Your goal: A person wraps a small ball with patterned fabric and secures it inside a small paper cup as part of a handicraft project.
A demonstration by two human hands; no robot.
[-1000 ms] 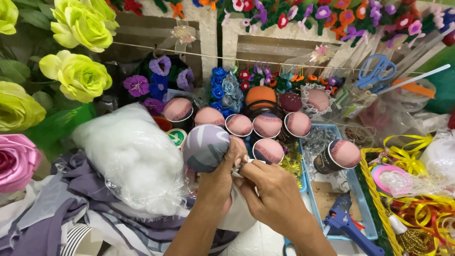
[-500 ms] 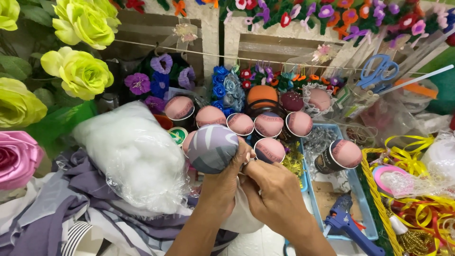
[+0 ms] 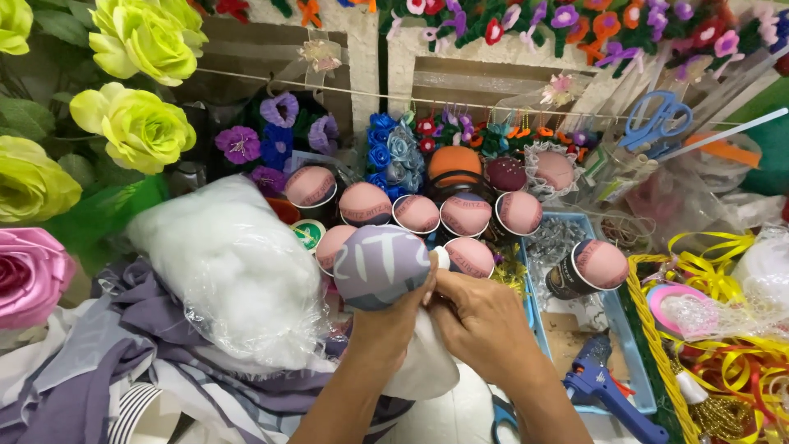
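Both hands meet at centre frame: the left hand (image 3: 386, 325) cups a stuffed grey-purple ball (image 3: 380, 265) from below to steady it, while the right hand (image 3: 481, 321) pinches its gathered fabric. Finished balls (image 3: 417, 213) cluster just above, a stuffing bag (image 3: 234, 267) lies left, and a blue glue gun (image 3: 604, 386) sits lower right.

Stuffed fabric ball (image 3: 380, 265): underside hidden by left hand (image 3: 386, 325). Right hand (image 3: 485, 325) fingertips buried at the ball's gathered edge, grip unclear. Pink rose (image 3: 29, 275) and blue glue gun (image 3: 612, 390) cut by frame edges. Blue scissors (image 3: 657, 122) blurred behind plastic.
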